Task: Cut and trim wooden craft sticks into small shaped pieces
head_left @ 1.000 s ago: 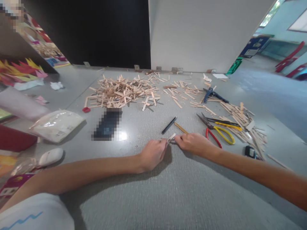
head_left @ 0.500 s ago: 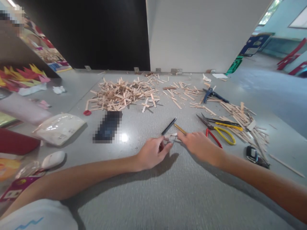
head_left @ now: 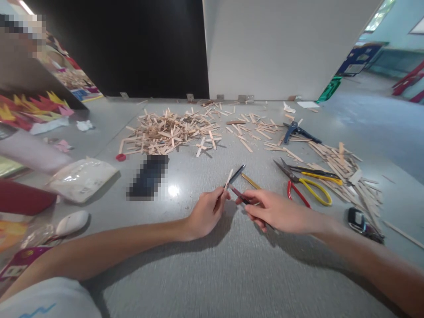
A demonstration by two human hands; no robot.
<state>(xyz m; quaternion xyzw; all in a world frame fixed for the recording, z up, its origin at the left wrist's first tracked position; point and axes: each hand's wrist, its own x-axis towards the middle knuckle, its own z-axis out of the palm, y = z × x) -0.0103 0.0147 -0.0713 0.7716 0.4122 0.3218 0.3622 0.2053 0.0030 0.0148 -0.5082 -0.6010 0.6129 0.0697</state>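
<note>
- Landmark: the dark pen (head_left: 237,174), lying on the bench (head_left: 185,278) with its long axis slanting away from the person and to the right.
- Wooden stick (head_left: 229,177): raised in the left hand (head_left: 208,212), at the near left end of the pen. Its upper part overlaps the pen's near end in view; whether the two touch cannot be told.
- Stick axis: tilted, free end upward and slightly right, running roughly with the pen's slant but steeper.
- Left hand: nearer to the stick, left of the pen and on its near side. Thumb and fingers are closed in a pinch around the stick's lower part.
- Right hand (head_left: 280,212): right of the pen and on its near side, fingers partly curled about a slim dark tool (head_left: 239,194). The exact type of tool cannot be told.
- Key relation: the tool points left and away from the person, across the stick's line, its tip near the stick just short of the pen. Contact cannot be confirmed.
- Yellow strip (head_left: 251,181): just right of the pen.
- Pliers (head_left: 294,178): well apart, farther right of the pen.
</note>
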